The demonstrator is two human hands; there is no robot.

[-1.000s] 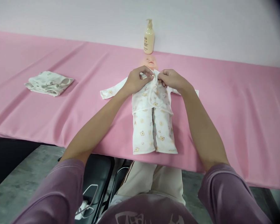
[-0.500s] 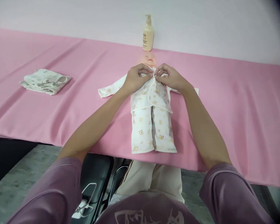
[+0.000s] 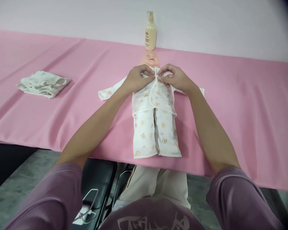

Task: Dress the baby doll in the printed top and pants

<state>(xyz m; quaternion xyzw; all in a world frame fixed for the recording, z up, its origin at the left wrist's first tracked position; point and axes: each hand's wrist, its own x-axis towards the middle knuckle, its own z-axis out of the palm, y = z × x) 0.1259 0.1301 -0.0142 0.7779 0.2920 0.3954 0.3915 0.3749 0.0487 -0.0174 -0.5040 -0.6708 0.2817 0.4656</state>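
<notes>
A baby doll (image 3: 150, 58) lies on its back, dressed in a white printed shirt (image 3: 144, 101) and matching trousers (image 3: 144, 137). At the shirt's upper front, just below the doll's chin, my left hand (image 3: 140, 78) pinches the fabric by the front opening. My right hand (image 3: 176, 77) grips the opposite front edge, its fingertips close to those of the left. The small fastening between the fingers is hidden. Both shirt sleeves spread out sideways, partly behind my forearms.
Behind the doll's head a cream pump bottle (image 3: 150, 33) stands near the wall. Folded white cloth (image 3: 44, 83) lies to the left on the pink table cover (image 3: 86, 80). Below the table edge are a black chair (image 3: 99, 179) and a white charger with a cable (image 3: 83, 214).
The view has shifted slightly, so the doll and bottle appear a little further left and higher. Both hands keep their pinch at the shirt's neck with only small finger movement.
</notes>
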